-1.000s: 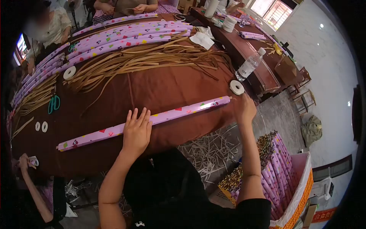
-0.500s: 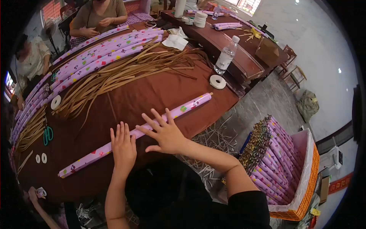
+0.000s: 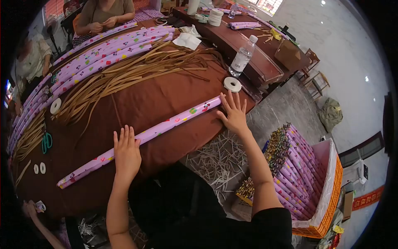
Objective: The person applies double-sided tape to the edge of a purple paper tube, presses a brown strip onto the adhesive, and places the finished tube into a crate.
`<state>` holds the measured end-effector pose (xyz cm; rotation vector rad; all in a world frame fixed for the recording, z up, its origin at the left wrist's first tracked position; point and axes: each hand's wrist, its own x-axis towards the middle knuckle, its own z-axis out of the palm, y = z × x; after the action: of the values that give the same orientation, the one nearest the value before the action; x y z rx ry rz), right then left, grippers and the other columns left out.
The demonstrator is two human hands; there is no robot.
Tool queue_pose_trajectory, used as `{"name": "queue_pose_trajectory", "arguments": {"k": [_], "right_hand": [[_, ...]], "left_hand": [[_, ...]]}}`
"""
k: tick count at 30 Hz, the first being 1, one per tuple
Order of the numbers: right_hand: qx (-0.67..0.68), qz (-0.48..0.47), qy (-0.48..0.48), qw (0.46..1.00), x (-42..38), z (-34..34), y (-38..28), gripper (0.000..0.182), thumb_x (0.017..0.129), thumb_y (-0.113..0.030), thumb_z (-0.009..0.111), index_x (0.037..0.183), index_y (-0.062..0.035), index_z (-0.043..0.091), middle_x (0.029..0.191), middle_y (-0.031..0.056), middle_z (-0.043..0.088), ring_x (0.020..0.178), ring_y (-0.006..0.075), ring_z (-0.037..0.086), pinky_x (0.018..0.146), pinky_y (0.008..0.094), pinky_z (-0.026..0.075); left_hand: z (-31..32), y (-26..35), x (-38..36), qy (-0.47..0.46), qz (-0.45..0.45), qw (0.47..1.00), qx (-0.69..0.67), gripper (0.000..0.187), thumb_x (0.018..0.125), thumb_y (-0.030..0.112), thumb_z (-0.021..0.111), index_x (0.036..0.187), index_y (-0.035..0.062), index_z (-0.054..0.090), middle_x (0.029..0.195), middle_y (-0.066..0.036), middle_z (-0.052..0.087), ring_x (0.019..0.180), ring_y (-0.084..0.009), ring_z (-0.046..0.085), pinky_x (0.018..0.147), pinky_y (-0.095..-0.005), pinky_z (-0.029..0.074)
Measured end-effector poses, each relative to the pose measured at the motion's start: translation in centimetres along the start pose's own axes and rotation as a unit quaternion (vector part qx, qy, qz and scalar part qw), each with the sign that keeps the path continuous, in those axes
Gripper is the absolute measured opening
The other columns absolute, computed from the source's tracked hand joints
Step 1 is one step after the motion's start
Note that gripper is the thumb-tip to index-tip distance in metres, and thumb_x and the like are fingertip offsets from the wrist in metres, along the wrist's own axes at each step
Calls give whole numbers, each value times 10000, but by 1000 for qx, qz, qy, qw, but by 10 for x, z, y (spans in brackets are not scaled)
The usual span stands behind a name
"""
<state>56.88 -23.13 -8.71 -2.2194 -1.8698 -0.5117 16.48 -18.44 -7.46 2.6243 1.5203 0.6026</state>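
1. Head view: shows print on a clear plastic bottle (image 3: 241,61), too small to read.
2. Lays left hand (image 3: 127,155) across the long lilac patterned tube (image 3: 174,122), with fingers flat, slightly parted, clasping nothing; has right hand (image 3: 236,118) at its right end, with fingers fanned, contact unclear.
3. Has the tube slantwise on the brown cloth-covered surface (image 3: 178,96), near a round white tape roll (image 3: 227,84).

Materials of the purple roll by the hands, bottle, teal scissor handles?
Purple roll: glossy surface, perhaps plastic film or coated paper, given bright highlights.
Bottle: likely clear, smooth plastic; see-through.
Scissor handles: probably plastic, solid teal colour; finish too small to judge.
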Motion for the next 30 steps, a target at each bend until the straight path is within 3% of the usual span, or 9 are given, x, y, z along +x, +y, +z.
{"name": "queue_pose_trajectory", "arguments": {"k": [6, 13, 17, 20, 24, 28, 30], "right_hand": [[72, -23, 51, 996, 7, -18, -56, 807, 923, -561, 513, 1532, -104, 246, 1589, 104, 241, 1476, 316, 175, 1179, 521, 102], [231, -240, 21, 943, -8, -49, -200, 882, 861, -636, 523, 1497, -62, 314, 1563, 122, 292, 1464, 292, 225, 1178, 520, 129], [252, -287, 12, 924, -15, -39, -220, 877, 862, -666, 489, 1485, -64, 347, 1549, 110, 325, 1457, 277, 244, 1181, 514, 125], [204, -233, -7, 951, -11, -37, -178, 871, 869, -655, 495, 1507, -93, 308, 1564, 91, 305, 1466, 259, 227, 1180, 531, 114], [108, -71, -11, 992, -1, -13, -75, 831, 914, -604, 474, 1545, -129, 213, 1593, 75, 248, 1485, 255, 177, 1174, 562, 61], [42, 60, 18, 997, 14, 11, -4, 732, 981, -524, 425, 1514, -45, 273, 1596, 112, 228, 1480, 305, 173, 1181, 529, 67], [97, 111, 82, 986, 18, 18, 0, 680, 1009, -466, 406, 1487, 9, 307, 1582, 169, 231, 1473, 324, 184, 1185, 484, 116]], "left_hand": [[3, -2, 1, 0, -3, 1000, -6, 452, 1014, 186, 406, 1341, -120, 463, 1397, -276, 475, 1341, -365, 427, 1183, -490, 186], [0, 1, 0, 7, -6, 1000, -9, 450, 1022, 191, 379, 1336, -119, 471, 1391, -274, 482, 1333, -361, 437, 1182, -488, 189], [2, 2, 1, 11, -7, 1000, 6, 445, 1024, 184, 376, 1338, -117, 469, 1394, -271, 480, 1337, -357, 433, 1183, -485, 193], [3, 1, 0, 15, -5, 1000, 5, 442, 1023, 179, 380, 1336, -119, 470, 1396, -271, 479, 1339, -357, 433, 1184, -484, 193], [4, 2, 1, 17, -13, 1000, -6, 437, 1021, 174, 384, 1332, -121, 474, 1397, -271, 479, 1334, -360, 438, 1184, -485, 193], [4, 2, -1, 23, -4, 1000, 8, 436, 1018, 171, 391, 1325, -126, 478, 1389, -274, 485, 1326, -365, 447, 1184, -487, 194], [4, 2, 1, 29, -3, 1000, 10, 436, 1017, 170, 392, 1324, -127, 478, 1387, -276, 486, 1326, -365, 448, 1183, -487, 194]]}}
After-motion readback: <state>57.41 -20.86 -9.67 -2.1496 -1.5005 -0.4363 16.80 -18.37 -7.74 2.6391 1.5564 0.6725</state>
